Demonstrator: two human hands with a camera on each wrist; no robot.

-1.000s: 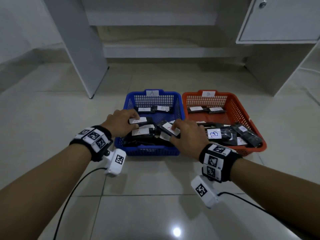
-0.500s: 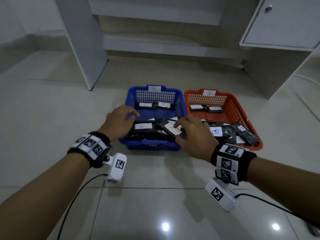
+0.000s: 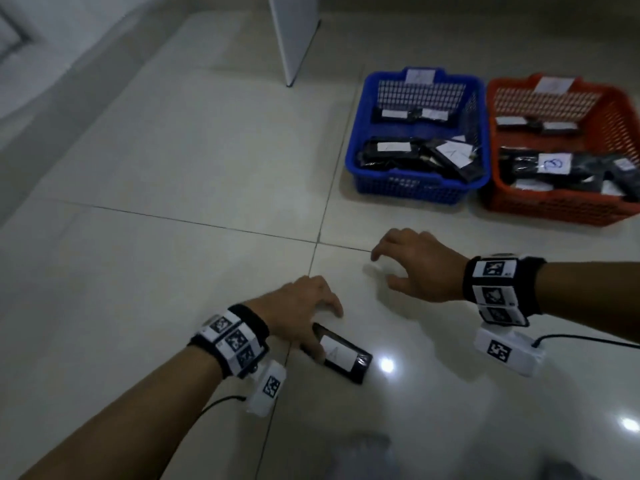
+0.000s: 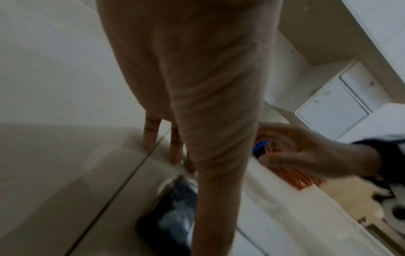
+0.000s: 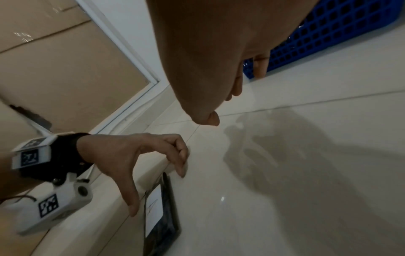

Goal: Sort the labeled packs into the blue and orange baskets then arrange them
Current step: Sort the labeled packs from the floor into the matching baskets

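A black pack [image 3: 343, 355] with a white label marked A lies flat on the floor tile in front of me. My left hand [image 3: 329, 334] arches over its far end. The thumb sits beside the pack [image 5: 161, 218] and the fingertips [image 5: 181, 170] touch the floor just past it. My right hand [image 3: 382, 270] hovers to the right with loosely curled fingers and holds nothing. The blue basket [image 3: 408, 194] and the orange basket [image 3: 554, 209] stand side by side at the upper right, each with several labelled packs inside.
A white cabinet panel [image 3: 294, 36] meets the floor behind and left of the baskets. A wall and skirting run along the left. A brown door [image 5: 65, 60] shows in the right wrist view. Cables trail from both wrist cameras.
Both hands have left the blue basket and come back toward me over the floor. A pack labelled A now lies on the tile under my left hand. The view has swung left and down.
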